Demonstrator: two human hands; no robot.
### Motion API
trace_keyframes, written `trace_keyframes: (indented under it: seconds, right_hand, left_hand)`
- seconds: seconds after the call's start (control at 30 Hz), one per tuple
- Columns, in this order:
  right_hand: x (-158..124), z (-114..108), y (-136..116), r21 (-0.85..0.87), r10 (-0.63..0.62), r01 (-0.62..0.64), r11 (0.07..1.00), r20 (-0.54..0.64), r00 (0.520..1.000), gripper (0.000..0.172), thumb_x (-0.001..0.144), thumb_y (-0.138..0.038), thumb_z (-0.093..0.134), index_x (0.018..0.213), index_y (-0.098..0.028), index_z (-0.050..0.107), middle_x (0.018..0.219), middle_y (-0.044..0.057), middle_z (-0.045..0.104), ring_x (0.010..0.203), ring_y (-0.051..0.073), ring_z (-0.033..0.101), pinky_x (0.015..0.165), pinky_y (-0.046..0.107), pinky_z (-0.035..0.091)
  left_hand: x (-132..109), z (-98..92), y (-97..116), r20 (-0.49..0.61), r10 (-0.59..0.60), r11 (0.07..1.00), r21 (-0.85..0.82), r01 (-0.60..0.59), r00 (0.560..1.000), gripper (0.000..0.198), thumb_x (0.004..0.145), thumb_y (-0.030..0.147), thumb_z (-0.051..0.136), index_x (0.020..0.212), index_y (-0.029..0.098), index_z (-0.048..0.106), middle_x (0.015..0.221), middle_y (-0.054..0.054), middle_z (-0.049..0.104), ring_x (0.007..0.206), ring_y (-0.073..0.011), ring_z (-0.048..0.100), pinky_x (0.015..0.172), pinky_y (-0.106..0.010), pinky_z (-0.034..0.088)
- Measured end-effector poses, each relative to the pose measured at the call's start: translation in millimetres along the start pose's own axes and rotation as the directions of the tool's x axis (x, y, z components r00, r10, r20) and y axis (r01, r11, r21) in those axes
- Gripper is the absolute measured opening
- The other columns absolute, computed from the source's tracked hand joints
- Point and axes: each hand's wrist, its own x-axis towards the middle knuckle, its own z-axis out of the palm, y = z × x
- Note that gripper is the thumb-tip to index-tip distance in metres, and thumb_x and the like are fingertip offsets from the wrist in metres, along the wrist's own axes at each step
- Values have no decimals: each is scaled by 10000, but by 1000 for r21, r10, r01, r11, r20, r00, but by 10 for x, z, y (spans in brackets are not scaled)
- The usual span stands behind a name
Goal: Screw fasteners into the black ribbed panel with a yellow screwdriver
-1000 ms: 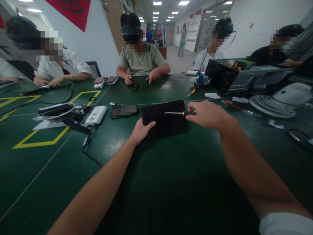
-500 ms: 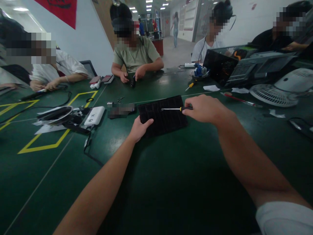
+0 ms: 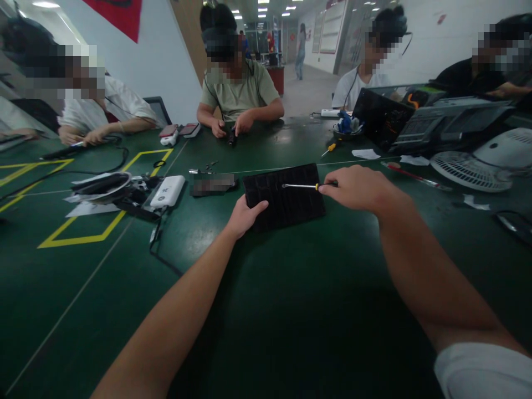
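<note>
My left hand (image 3: 245, 217) grips the left edge of a black, flat rectangular panel (image 3: 297, 208) with a ribbed face, thumb on top and fingers hidden beneath. The panel is tilted toward me over the green table. My right hand (image 3: 361, 187) is closed around the yellow and black handle of a screwdriver (image 3: 301, 187). Its shaft points left across the panel, and its tip meets the ribbed face near the middle. Whether a screw sits under the tip is too small to tell. Left of the panel lie a dark flat piece (image 3: 214, 184) and several small loose parts (image 3: 211, 165).
A white power bank (image 3: 168, 192) with a cable lies at left beside a pile of parts (image 3: 103, 191). Opposite sits a co-worker (image 3: 241, 83) handling a small black object. A second screwdriver (image 3: 329, 149), paper scraps, a white fan (image 3: 474, 169) and grey computer casings (image 3: 449, 124) stand right.
The whole scene has shifted slightly to the right in the picture as my head turned. Both hands keep their hold, and the screwdriver tip stays at about the same spot on the panel.
</note>
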Motion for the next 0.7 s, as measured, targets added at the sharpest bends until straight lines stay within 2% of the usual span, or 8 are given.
trace_keyframes:
  seconds: [0.13, 0.53, 0.7]
  right_hand:
    - [-6, 4, 8, -20, -9, 9, 1000, -2, 1000, 520, 1057, -557, 449, 1249, -257, 828, 1263, 166, 806, 1156, 413, 722, 856, 518, 533]
    - [15, 15, 35, -9, -7, 7, 1000, -6, 1000, 459, 1058, -556, 460, 1130, -278, 818, 1163, 127, 817, 1084, 370, 726, 774, 451, 477]
    - [4, -13, 11, 1, 8, -8, 1000, -35, 999, 403, 1050, -541, 515, 1185, -268, 779, 1181, 137, 809, 1064, 357, 721, 763, 428, 467]
  left_hand:
    - [12, -2, -12, 8, 13, 1000, 22, -14, 1000, 506, 846, 371, 872, 1282, 171, 709, 1339, -144, 806, 1290, -345, 747, 1175, -580, 570]
    - [-10, -5, 42, 0, -41, 999, -12, 41, 999, 532, 805, 382, 901, 1255, 169, 714, 1315, -147, 818, 1274, -360, 761, 1178, -617, 566]
    - [-9, -1, 45, -5, -16, 1000, 6, 16, 1000, 542, 805, 403, 898, 1257, 167, 714, 1319, -145, 815, 1273, -365, 759, 1170, -618, 574]
